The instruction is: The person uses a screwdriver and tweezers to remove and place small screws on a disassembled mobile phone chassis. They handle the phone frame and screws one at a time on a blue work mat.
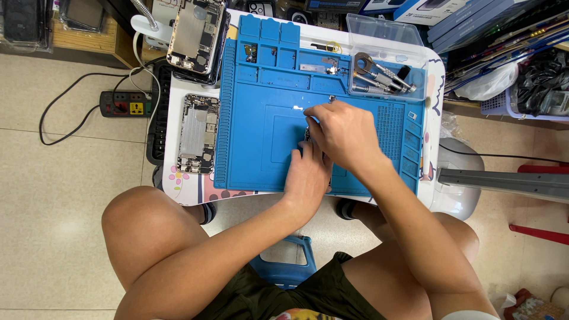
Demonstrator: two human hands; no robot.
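Observation:
My left hand (308, 178) and my right hand (341, 133) meet over the middle of a blue repair mat (255, 136) on a small white table (172, 178). Between them lies a small dark device part (307, 136), mostly hidden by my fingers; my left hand presses on it from below. My right hand covers it from above, its fingertips pinched near the part's top edge; what they pinch is hidden.
Two opened phone chassis lie left of the mat, one (197, 133) near and one (195, 35) farther back. A clear tray (385, 74) with metal tools sits at the mat's far right. A power strip (124, 104) and cables lie on the floor at left.

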